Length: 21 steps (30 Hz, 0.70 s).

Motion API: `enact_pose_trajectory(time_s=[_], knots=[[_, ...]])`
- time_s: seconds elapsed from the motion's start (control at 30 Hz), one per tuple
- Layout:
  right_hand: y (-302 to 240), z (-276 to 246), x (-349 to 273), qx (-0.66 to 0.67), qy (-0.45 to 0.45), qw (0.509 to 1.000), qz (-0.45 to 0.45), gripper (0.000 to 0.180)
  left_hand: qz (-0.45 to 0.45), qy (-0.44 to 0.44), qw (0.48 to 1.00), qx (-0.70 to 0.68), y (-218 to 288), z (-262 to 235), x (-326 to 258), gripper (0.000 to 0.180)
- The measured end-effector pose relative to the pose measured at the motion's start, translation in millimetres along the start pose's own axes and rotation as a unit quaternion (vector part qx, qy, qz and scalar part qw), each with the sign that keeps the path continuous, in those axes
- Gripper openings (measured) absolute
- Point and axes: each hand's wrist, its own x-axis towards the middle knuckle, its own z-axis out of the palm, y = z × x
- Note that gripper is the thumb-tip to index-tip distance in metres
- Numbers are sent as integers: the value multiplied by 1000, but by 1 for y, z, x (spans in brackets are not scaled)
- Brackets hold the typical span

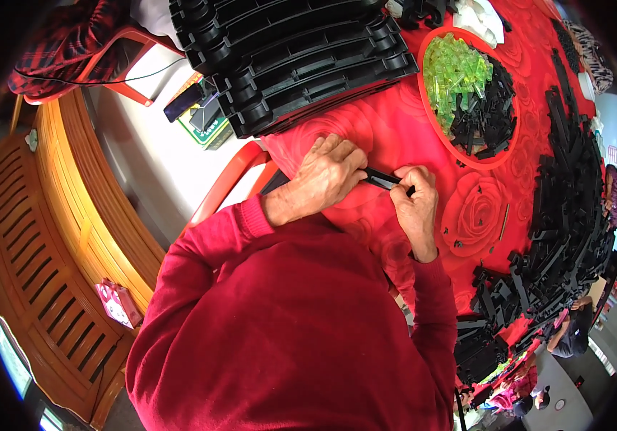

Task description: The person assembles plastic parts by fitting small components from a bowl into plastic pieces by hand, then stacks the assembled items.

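Observation:
Between my two hands, over the red rose-patterned tablecloth (475,208), is a narrow black plastic strip (379,178). The fingers of my left hand (326,172) are closed round its left end. My right hand (416,205) pinches the other end, with a dark tip showing between thumb and fingers. Beyond my right hand, an orange-red round tray (424,100) holds translucent yellow-green pieces (456,65) and small black pieces (482,118). My fingers hide both ends of the strip in part.
Stacked black plastic racks (308,57) stand at the far side. A long heap of black plastic parts (567,208) covers the right of the table. A red plastic chair (226,179) and a wooden bench (43,266) are on the left. Other people appear at the right rim.

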Motion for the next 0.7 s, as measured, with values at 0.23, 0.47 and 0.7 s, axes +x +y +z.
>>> enact_pose_trajectory(time_s=[0.23,0.47,0.7], knots=[[-1,5,2,13,29,999,-26,15,-71,-138,987,-37,-3,6,30,23],[0,7,1,25,61,996,-59,13,-85,-235,968,-26,-7,5,47,26],[1,10,1,15,64,995,-70,15,-99,-268,958,-16,-11,9,51,26]])
